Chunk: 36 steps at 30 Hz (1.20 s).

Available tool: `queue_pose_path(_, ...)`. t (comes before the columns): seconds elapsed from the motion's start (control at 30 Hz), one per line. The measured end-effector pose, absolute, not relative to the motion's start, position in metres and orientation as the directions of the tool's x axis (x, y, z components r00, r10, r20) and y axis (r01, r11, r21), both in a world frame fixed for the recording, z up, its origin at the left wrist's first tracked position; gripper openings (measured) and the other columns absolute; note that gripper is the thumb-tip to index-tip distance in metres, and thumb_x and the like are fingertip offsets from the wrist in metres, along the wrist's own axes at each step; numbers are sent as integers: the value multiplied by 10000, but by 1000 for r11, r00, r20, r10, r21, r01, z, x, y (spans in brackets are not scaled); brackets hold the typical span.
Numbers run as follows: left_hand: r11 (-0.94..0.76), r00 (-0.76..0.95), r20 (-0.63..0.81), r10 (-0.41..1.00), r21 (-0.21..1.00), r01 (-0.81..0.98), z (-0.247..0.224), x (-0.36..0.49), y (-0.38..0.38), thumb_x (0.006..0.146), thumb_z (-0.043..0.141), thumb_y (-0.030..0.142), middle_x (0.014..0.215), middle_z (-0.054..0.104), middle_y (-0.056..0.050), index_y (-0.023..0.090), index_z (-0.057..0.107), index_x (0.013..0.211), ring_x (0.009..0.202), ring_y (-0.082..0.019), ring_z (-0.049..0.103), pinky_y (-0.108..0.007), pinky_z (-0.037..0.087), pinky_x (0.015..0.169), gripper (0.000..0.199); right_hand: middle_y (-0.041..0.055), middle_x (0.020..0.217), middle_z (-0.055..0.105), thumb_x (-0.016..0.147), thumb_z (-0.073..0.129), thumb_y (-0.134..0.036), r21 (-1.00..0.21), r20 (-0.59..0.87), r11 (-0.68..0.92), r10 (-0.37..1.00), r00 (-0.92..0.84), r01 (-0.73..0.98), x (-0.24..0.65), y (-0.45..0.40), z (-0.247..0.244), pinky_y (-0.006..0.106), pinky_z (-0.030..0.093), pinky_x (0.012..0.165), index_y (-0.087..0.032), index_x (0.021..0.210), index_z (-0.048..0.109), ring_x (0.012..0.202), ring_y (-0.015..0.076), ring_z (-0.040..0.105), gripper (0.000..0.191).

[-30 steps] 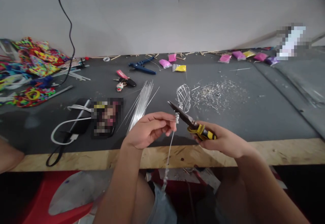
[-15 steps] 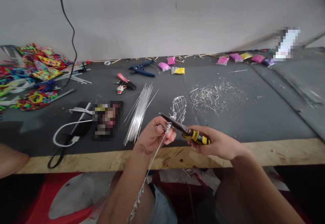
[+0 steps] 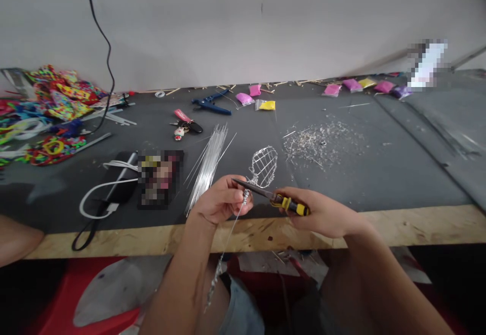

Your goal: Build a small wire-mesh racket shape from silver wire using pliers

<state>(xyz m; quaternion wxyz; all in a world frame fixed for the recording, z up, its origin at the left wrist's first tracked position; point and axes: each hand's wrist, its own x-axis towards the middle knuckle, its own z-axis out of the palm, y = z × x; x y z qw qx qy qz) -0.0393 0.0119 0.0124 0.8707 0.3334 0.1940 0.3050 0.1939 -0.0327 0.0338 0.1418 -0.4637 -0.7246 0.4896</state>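
Note:
My left hand [image 3: 224, 199] pinches a twisted silver wire piece [image 3: 265, 167] near the table's front edge. Its far end is a rounded mesh loop, standing just beyond my fingers. A thin wire tail runs down from my fingers toward my lap, ending in a coiled length [image 3: 213, 279]. My right hand [image 3: 317, 211] is wrapped round the yellow and black handles of long-nose pliers [image 3: 261, 189]. The pliers' dark jaws point left and lie across the wire at my left fingertips. Whether the jaws grip the wire I cannot tell.
A bundle of straight wires [image 3: 208, 168] lies left of my hands. Small wire clippings [image 3: 322, 142] are scattered to the right. Behind are blue cutters [image 3: 212, 103], keys [image 3: 186, 125] and coloured packets [image 3: 245, 99]. A power bank with a white cable [image 3: 85, 201] and colourful strips [image 3: 61, 102] lie left.
Both hands have shifted slightly left with the wire piece and pliers. The mesh loop has turned to show more of its face, and the hanging coiled end has swung right.

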Motion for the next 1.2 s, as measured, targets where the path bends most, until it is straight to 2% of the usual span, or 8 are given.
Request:
queue_pose_path(0.27,569,642,-311,700,787,-239,19,-41,13,607,704,180,497,560,-1,134,595,679,468,-80,481,-180,312,414,139,48,1082,626,680,482,-99,-805,-224,116,849,-479,582,191,-33,34,337,430,783,-221,1161,530,919,216,572,498)
queue_pose_path(0.43,553,536,-413,736,824,-125,15,-40,15,620,680,179,535,568,-3,128,568,632,477,-69,485,-190,345,459,124,60,1066,625,685,471,-111,-777,-241,84,877,-417,624,187,-34,31,336,424,779,-205,1136,535,905,218,570,465)
queue_pose_path(0.6,490,417,-422,805,869,-68,13,-35,16,677,638,193,558,562,6,138,539,649,503,-72,499,-197,360,491,117,95,1115,607,686,477,-140,-736,-251,45,909,-334,676,182,-34,24,360,416,801,-188,1165,517,941,244,568,483)
queue_pose_path(0.77,481,410,-365,836,847,-226,19,-30,14,733,596,187,666,566,1,155,510,718,646,-115,561,-259,468,606,93,94,1099,610,681,475,-137,-747,-232,25,926,-296,664,180,-31,21,350,418,791,-186,1183,500,935,238,569,506)
queue_pose_path(0.83,505,451,-346,823,809,-301,21,-29,12,760,587,209,733,572,-14,160,505,764,691,-136,580,-276,482,593,95,87,1088,613,680,476,-132,-760,-228,16,930,-288,650,180,-30,21,349,418,789,-192,1175,502,928,234,571,499)
queue_pose_path(0.97,532,484,-328,811,759,-377,20,-29,11,799,581,282,753,569,-18,164,494,801,556,-78,527,-181,371,444,146,72,1068,613,682,475,-122,-782,-225,2,932,-285,624,181,-28,20,346,416,793,-203,1166,503,922,223,565,492)
queue_pose_path(1.1,517,431,-345,834,762,-391,19,-28,10,789,614,289,702,540,6,158,480,757,478,-19,440,-141,294,423,190,62,1046,610,698,488,-132,-798,-240,-7,921,-306,602,181,-26,19,346,413,791,-211,1169,499,904,211,558,477)
queue_pose_path(1.2,520,394,-369,842,750,-409,19,-26,10,777,631,275,688,529,12,151,479,743,461,-1,406,-127,274,418,199,52,1053,602,725,498,-144,-845,-253,-40,909,-332,534,180,-26,17,341,414,796,-233,1214,436,906,197,560,501)
